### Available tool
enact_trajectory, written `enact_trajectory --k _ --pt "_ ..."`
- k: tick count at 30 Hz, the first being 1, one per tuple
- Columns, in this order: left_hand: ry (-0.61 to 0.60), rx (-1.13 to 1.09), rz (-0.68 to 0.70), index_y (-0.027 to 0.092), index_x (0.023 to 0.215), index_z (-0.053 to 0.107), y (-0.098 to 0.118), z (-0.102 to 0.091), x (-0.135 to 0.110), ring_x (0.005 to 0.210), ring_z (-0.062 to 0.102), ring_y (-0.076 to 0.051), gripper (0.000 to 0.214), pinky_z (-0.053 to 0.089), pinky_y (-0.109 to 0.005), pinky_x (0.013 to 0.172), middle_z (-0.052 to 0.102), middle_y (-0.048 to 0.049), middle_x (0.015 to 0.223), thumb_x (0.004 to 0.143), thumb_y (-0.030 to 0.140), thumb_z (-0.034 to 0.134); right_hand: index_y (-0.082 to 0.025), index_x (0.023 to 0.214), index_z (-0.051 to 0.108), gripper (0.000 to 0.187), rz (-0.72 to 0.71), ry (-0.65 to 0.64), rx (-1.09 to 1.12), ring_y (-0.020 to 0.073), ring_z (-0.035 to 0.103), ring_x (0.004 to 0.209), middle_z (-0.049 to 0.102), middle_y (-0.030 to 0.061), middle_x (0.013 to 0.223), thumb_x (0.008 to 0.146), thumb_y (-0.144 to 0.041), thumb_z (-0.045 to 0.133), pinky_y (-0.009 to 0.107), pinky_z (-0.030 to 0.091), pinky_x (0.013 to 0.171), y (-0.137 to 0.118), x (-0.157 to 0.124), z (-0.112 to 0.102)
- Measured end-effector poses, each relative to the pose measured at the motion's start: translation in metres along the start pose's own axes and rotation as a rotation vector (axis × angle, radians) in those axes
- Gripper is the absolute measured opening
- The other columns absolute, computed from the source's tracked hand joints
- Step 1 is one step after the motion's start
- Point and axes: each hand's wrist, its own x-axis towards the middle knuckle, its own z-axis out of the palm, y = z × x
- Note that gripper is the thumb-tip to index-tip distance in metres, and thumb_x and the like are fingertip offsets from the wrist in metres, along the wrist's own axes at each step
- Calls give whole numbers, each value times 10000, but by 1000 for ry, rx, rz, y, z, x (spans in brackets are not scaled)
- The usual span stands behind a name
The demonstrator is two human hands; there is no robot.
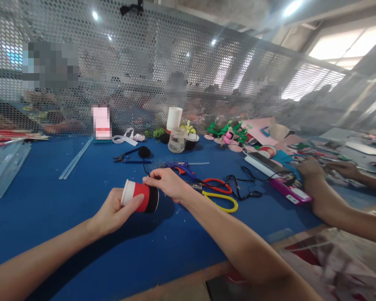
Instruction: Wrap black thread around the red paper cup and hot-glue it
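Observation:
My left hand (113, 210) is wrapped round a paper cup (130, 191) tilted on its side above the blue table. White shows at one end of the cup, then a red band, then a black band at the other end. My right hand (167, 183) pinches a strand of black yarn (145, 167) close to the black band. That strand runs back to a small black yarn ball (144, 151) on the table. Just beyond my right hand lie a blue glue gun (175, 165) and scissors (219, 196) with red and yellow handles.
Pliers (125, 155) and a clear jar (177, 141) stand farther back, near stacked white cups (174, 118). Glue sticks (6, 171) lie at left. Green and pink craft pieces (230, 136) sit before the perforated metal screen (138, 62). A co-worker's hand (313, 175) is at right, beside a purple device (290, 191).

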Motion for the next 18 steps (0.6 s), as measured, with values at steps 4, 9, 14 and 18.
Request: enact_trajectory --k 4,9,14,18 --pt "-4 2 34 168 453 332 3 0 0 417 238 -54 300 212 -195 393 289 54 449 714 283 426 -153 551 495 281 5 -21 -40 35 240 349 368 -75 436 653 -409 552 191 177 344 5 2 0" --pt "38 24 59 167 452 351 7 -4 1 402 230 -49 294 207 -193 377 286 56 426 704 286 445 -138 680 595 361 -73 -9 -62 78 442 473 532 -3 564 738 -455 434 198 338 433 2 5 -4" --pt "99 15 37 153 512 453 5 -7 3 399 236 -52 248 206 -187 361 315 56 423 711 300 448 -120 741 590 453 34 -174 134 119 543 637 596 72 754 738 -521 379 240 439 555 -4 -1 -17" --pt "58 5 68 145 507 467 3 -7 5 418 281 -54 247 248 -182 392 375 47 453 710 286 457 -157 854 574 349 -26 -367 211 123 552 664 583 31 744 697 -459 495 260 467 588 7 -11 -21"
